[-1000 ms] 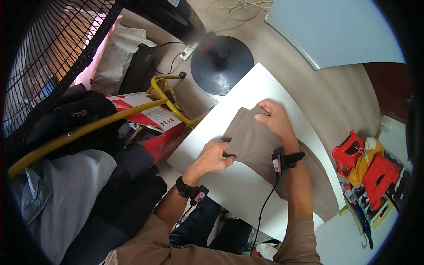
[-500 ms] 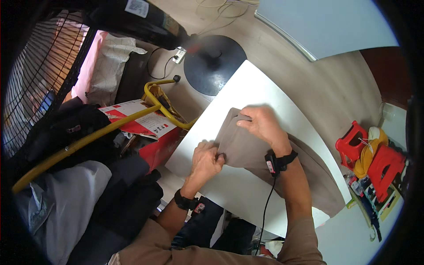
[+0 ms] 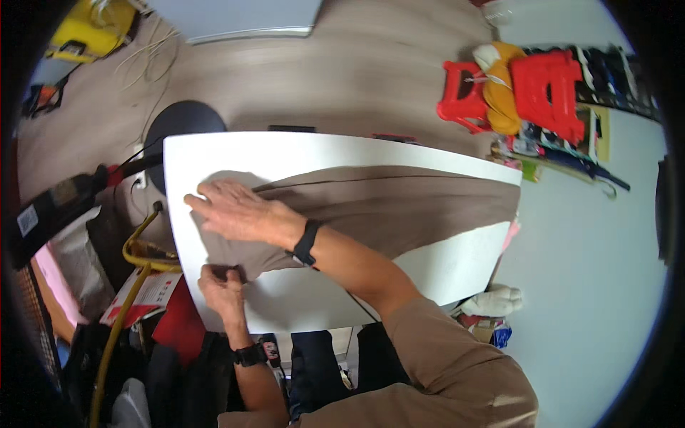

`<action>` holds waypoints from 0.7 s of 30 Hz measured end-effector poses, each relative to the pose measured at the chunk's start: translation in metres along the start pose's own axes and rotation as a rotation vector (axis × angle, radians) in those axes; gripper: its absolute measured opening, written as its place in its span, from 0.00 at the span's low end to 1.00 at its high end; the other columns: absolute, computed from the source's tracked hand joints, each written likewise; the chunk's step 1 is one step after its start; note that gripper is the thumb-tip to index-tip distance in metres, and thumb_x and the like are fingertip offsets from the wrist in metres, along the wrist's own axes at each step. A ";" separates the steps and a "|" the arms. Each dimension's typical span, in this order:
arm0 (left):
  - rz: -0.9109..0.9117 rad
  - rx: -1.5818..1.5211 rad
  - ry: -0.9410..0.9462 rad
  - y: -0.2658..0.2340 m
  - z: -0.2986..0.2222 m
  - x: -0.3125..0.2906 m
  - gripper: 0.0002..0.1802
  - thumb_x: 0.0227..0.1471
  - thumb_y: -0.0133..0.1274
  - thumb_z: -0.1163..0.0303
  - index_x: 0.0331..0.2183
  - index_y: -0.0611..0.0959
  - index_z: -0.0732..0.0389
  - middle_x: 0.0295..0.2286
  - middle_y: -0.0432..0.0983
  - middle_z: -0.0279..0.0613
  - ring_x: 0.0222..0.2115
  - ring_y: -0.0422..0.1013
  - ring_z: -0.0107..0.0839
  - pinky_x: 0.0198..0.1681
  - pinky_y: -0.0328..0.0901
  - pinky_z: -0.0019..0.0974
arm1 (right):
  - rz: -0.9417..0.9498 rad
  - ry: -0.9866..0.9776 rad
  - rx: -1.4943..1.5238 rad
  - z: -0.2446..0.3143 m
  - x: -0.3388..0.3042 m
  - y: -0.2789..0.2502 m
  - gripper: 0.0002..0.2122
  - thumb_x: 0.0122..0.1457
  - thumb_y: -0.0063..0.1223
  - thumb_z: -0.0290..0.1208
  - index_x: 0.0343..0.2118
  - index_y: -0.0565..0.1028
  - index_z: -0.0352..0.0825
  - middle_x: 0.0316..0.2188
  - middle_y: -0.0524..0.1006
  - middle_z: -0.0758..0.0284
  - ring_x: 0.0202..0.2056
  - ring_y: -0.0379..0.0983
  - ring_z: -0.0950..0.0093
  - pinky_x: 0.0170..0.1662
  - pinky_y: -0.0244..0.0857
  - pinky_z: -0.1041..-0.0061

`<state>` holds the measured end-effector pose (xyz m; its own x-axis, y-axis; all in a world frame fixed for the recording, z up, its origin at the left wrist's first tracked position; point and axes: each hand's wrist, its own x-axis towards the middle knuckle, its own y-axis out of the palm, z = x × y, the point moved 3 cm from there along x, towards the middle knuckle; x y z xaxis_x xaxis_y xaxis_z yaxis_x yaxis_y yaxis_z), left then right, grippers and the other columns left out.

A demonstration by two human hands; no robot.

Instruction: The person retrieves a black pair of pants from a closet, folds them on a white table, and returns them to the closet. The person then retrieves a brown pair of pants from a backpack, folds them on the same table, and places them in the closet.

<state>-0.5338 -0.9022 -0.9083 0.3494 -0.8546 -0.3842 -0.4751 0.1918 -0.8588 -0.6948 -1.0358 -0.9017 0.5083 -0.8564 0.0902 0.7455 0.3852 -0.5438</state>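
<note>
A grey-brown garment [image 3: 399, 207] stretches lengthwise over a white table [image 3: 314, 307]; I cannot tell what kind of garment it is. Its left end lies near the table's left edge, and its right end reaches the table's right side. My left hand [image 3: 222, 289] is closed on the near corner of the left end, thumb and fingers pinching the cloth. On the far side of that same end rests my right hand [image 3: 239, 210], its fingers stretched out over the cloth. Folds run along the garment's far side. Both wrists wear black bands.
A black fan stand [image 3: 57, 200] and a yellow tube frame [image 3: 118, 321] stand at the left, near a red box [image 3: 178, 324]. Red plastic stools [image 3: 546, 93] with a yellow cloth are at the far right. A white appliance [image 3: 242, 18] stands at the back.
My view has swung right, showing the garment's whole length. The right hand has gone from pinching a raised corner to lying spread on the cloth. The left hand keeps its pinch.
</note>
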 end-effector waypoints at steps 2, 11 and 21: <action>0.028 0.072 -0.021 0.023 -0.004 0.009 0.20 0.36 0.55 0.66 0.35 0.72 0.64 0.27 0.69 0.53 0.32 0.66 0.50 0.37 0.62 0.48 | -0.099 0.025 -0.032 -0.010 -0.037 -0.026 0.25 0.49 0.58 0.31 0.51 0.64 0.33 0.48 0.65 0.57 0.46 0.64 0.58 0.52 0.58 0.58; -0.245 0.303 0.346 -0.003 -0.028 -0.006 0.39 0.42 0.52 0.59 0.54 0.63 0.69 0.48 0.64 0.60 0.49 0.61 0.55 0.53 0.56 0.52 | -0.273 0.311 -0.499 -0.014 -0.280 -0.138 0.27 0.48 0.59 0.37 0.53 0.67 0.37 0.56 0.61 0.56 0.56 0.57 0.57 0.57 0.50 0.53; -0.023 0.112 0.931 0.093 -0.223 -0.130 0.39 0.51 0.50 0.50 0.57 0.62 0.64 0.57 0.53 0.59 0.58 0.49 0.56 0.60 0.43 0.53 | -0.445 0.618 -0.512 -0.076 -0.398 -0.175 0.27 0.50 0.56 0.36 0.54 0.64 0.36 0.56 0.60 0.58 0.58 0.53 0.58 0.59 0.46 0.55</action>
<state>-0.8035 -0.8805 -0.8627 -0.4518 -0.8919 0.0175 -0.3783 0.1738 -0.9092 -1.0598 -0.7886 -0.9056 -0.2105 -0.9776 -0.0020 0.4607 -0.0973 -0.8822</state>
